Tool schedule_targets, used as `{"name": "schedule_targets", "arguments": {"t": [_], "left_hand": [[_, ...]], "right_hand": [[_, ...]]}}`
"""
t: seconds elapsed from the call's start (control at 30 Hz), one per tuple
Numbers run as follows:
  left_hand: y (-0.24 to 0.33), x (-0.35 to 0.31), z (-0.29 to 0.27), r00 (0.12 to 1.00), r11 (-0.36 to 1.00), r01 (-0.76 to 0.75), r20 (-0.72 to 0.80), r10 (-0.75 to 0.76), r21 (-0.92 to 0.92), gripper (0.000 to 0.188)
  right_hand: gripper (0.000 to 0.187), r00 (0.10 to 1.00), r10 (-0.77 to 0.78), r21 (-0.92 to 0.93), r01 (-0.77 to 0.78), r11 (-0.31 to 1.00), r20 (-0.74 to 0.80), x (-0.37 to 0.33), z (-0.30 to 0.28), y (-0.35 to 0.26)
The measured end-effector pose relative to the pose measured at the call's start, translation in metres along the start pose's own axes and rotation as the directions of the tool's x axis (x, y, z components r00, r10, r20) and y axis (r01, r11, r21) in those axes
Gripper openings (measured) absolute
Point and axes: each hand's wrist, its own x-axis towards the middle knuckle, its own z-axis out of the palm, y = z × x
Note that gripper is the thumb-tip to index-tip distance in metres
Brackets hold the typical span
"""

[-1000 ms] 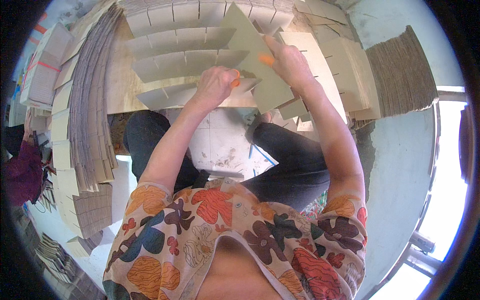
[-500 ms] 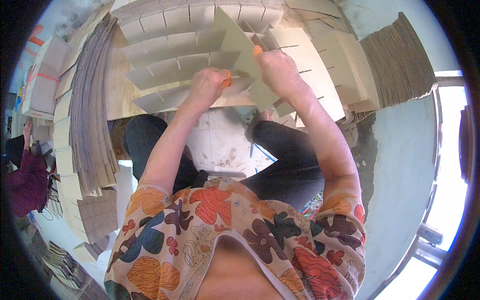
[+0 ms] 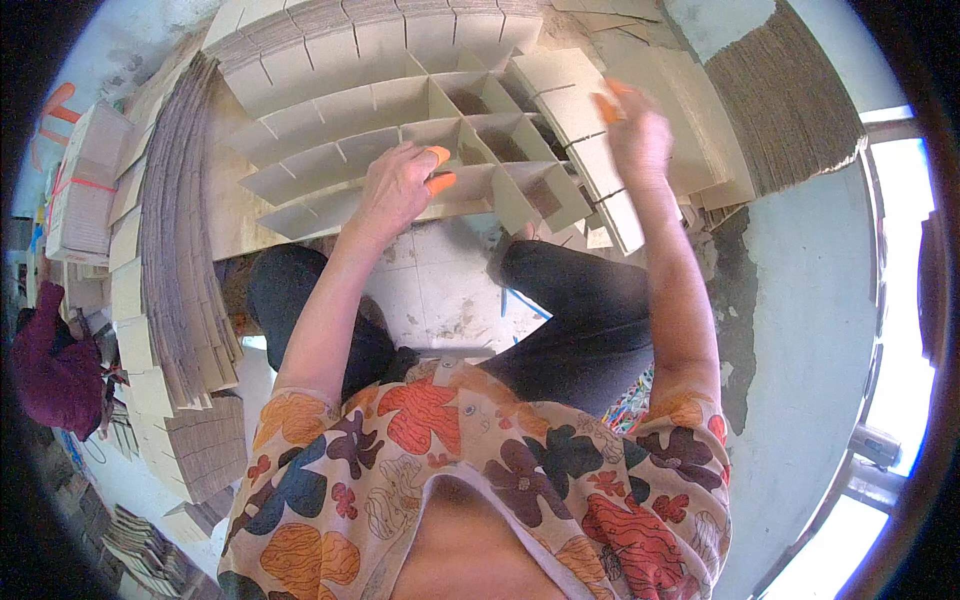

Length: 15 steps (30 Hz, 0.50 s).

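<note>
A partly joined grid of slotted cardboard divider strips [image 3: 345, 109] lies across the work surface in front of me. Long strips run left to right, and shorter cross strips [image 3: 482, 143] sit in their slots at the right end. My left hand [image 3: 395, 190] is at the near strips, thumb and forefinger apart, both wearing orange finger covers [image 3: 440, 184]. Over a pile of slotted cardboard strips [image 3: 575, 115] right of the grid is my right hand [image 3: 640, 135], slightly blurred. Its orange-covered fingertips are spread, with nothing seen between them.
More slotted strips stand in a row [image 3: 385, 38] behind the grid. Tall cardboard stacks rise at the left [image 3: 180, 240] and far right [image 3: 785, 100]. A white carton [image 3: 85, 190] and another person in a maroon top [image 3: 60, 375] are at far left.
The cardboard strip my right hand held now sits crosswise in the grid. That hand has let go and moved right, over the pile. My left hand's fingers have spread and shifted slightly left.
</note>
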Motion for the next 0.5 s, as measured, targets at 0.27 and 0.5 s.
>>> {"name": "schedule_targets", "arguments": {"t": [0.27,0.5], "left_hand": [[0.03,0.01,0.003,0.989,0.989,-0.143,-0.038,0.144,0.022,0.052],[0.016,0.0,0.002,0.993,0.997,-0.079,-0.09,0.077,-0.017,0.046]], "right_hand": [[0.055,0.846,0.297,0.179,-0.409,0.895,0.444,-0.016,-0.001,0.132],[0.035,0.758,0.337,0.461,-0.622,0.633,0.559,-0.025,0.01,0.152]]}}
